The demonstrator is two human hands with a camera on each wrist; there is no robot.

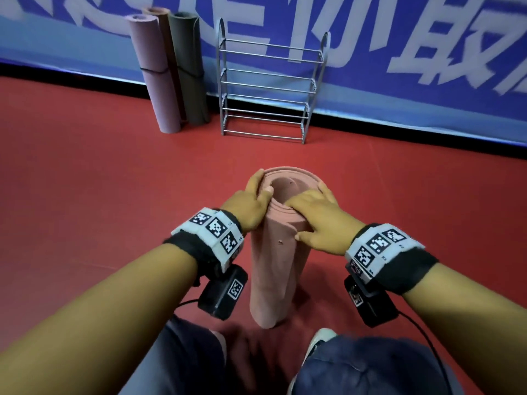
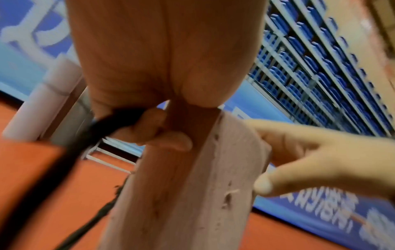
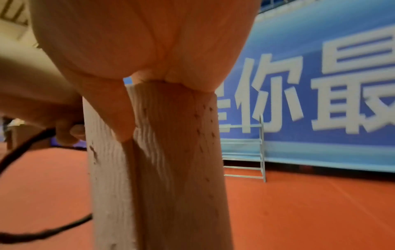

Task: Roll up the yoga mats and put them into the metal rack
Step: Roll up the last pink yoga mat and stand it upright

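Note:
A rolled pink yoga mat (image 1: 273,269) stands on end on the red floor (image 1: 85,181), close in front of me between my knees. My left hand (image 1: 253,201) grips its upper left side with the thumb over the top rim. In the left wrist view, a black cord (image 2: 85,140) runs from under that hand's curled fingers (image 2: 158,130). My right hand (image 1: 313,215) lies over the top right rim, thumb (image 3: 121,121) pressed on the mat's side (image 3: 166,169). The grey metal rack (image 1: 268,89) stands empty at the back.
Three rolled mats, lilac (image 1: 154,75), brown (image 1: 166,38) and green (image 1: 189,67), lean on the blue banner (image 1: 399,67) just left of the rack. The lilac and green ones are bound with black bands. Bare red floor lies between me and the rack. My shoe (image 1: 316,340) is beside the mat's base.

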